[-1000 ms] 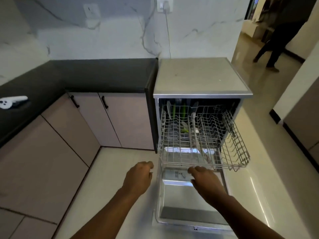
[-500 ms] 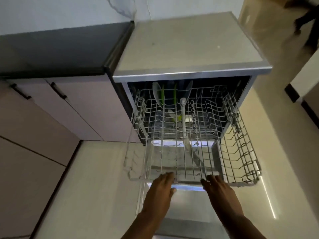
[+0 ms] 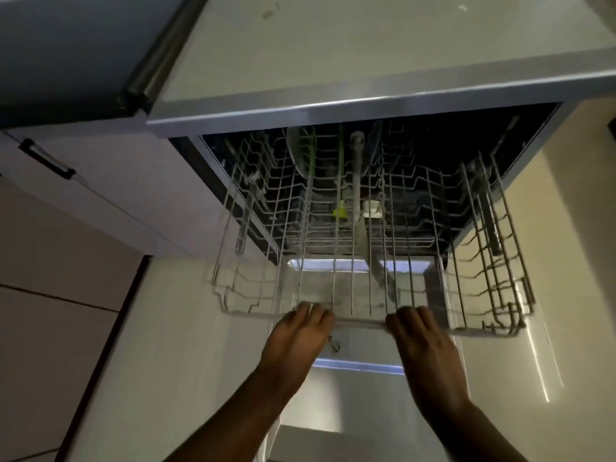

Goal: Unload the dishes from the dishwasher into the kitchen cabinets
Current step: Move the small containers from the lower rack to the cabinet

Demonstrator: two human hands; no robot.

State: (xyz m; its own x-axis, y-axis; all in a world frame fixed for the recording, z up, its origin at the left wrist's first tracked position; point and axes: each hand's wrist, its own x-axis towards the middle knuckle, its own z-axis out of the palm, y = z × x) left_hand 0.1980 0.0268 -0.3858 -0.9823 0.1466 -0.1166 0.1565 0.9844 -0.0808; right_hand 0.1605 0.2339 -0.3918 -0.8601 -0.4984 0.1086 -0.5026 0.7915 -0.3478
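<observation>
The dishwasher [image 3: 366, 51] stands open, its upper wire rack [image 3: 483, 295] pulled out over the lowered door [image 3: 336, 441]. The rack looks bare. My left hand [image 3: 296, 345] and my right hand [image 3: 426, 351] both hold the rack's front rail, fingers laid over it, a hand's width apart. Deep inside, behind the wires, several plates stand on edge: a pale plate [image 3: 296, 151], a green-rimmed plate [image 3: 340, 155] and a bluish plate [image 3: 375, 141]. A small yellow-green piece [image 3: 340, 212] shows lower down.
A dark countertop [image 3: 66, 45] adjoins the dishwasher on the left, with beige cabinet doors below and a black handle [image 3: 46, 159]. More beige cabinet fronts [image 3: 50, 311] run along the left. A pale glossy floor [image 3: 186, 328] surrounds the door.
Both hands reached from above the door to the rack's front rail and took hold of it. The view has dropped and come much closer to the rack.
</observation>
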